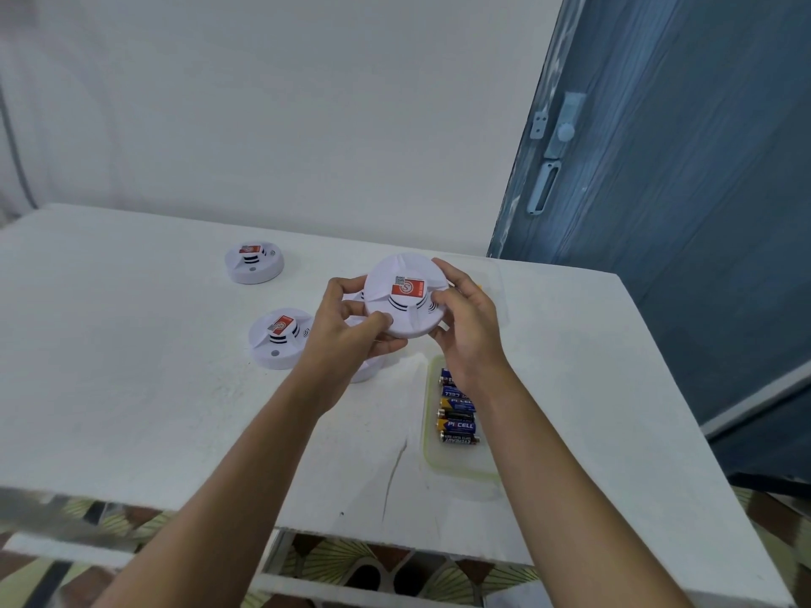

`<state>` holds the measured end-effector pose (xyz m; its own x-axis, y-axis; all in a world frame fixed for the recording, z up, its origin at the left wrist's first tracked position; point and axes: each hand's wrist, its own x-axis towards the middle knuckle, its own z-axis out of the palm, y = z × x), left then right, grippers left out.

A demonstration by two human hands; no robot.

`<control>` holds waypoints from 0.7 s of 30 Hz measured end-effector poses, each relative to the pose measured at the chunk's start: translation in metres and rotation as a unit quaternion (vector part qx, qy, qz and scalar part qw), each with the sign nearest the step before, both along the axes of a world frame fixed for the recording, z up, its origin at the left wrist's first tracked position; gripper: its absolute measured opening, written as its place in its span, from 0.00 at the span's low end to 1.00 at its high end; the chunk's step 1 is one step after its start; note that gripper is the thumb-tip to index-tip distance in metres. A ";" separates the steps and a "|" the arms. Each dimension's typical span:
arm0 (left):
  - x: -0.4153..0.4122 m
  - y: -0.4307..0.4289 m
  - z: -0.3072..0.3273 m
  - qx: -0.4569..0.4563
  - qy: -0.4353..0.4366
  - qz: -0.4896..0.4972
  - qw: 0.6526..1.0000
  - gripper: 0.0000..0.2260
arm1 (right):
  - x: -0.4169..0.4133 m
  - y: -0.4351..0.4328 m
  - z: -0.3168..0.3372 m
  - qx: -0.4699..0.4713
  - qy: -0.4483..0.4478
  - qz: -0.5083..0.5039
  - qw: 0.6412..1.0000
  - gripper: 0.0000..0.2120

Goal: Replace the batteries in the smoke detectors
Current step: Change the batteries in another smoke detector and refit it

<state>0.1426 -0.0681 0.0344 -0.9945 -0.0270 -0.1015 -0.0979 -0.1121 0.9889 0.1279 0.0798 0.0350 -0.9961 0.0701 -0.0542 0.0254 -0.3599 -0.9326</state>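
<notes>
A white round smoke detector is lifted off the desk, held in the air beyond the far end of the battery tray, with its red-labelled face tilted toward the camera. Both hands hold it. The left hand curls its grip round the rim on the side away from the tray, thumb pressed on the face. The right hand closes its grip on the opposite rim, directly above the tray's far end, with its fingers over the upper edge and its thumb on the face. The clear tray lies flat on the desk and holds a row of blue and black batteries lying on their sides, the farthest ones partly covered by the right wrist. A second detector sits on the desk well left of the tray. A third detector sits farther left of the tray and farther back. A fourth detector shows only an edge just left of the tray's far end, mostly hidden by the left hand.
</notes>
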 end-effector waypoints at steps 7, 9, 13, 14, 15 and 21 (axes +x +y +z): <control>0.002 -0.001 0.000 0.004 0.003 -0.008 1.000 0.19 | 0.003 0.001 0.000 -0.009 -0.003 0.002 1.000 0.18; 0.003 -0.002 0.000 0.001 0.002 -0.008 1.000 0.19 | 0.003 0.001 0.000 -0.010 -0.005 0.001 1.000 0.18; 0.003 -0.002 -0.001 0.002 0.002 -0.010 1.000 0.19 | 0.004 0.001 -0.001 -0.012 -0.007 -0.001 1.000 0.19; 0.003 -0.002 0.000 0.004 0.001 -0.010 1.000 0.19 | 0.004 0.001 -0.001 -0.011 -0.007 0.000 1.000 0.19; 0.003 -0.002 0.000 0.005 0.001 -0.010 1.000 0.19 | 0.004 0.001 -0.001 -0.011 -0.007 0.000 1.000 0.19; 0.003 -0.003 -0.001 0.003 0.004 -0.012 1.000 0.19 | 0.004 0.000 -0.001 -0.013 -0.011 -0.002 1.000 0.19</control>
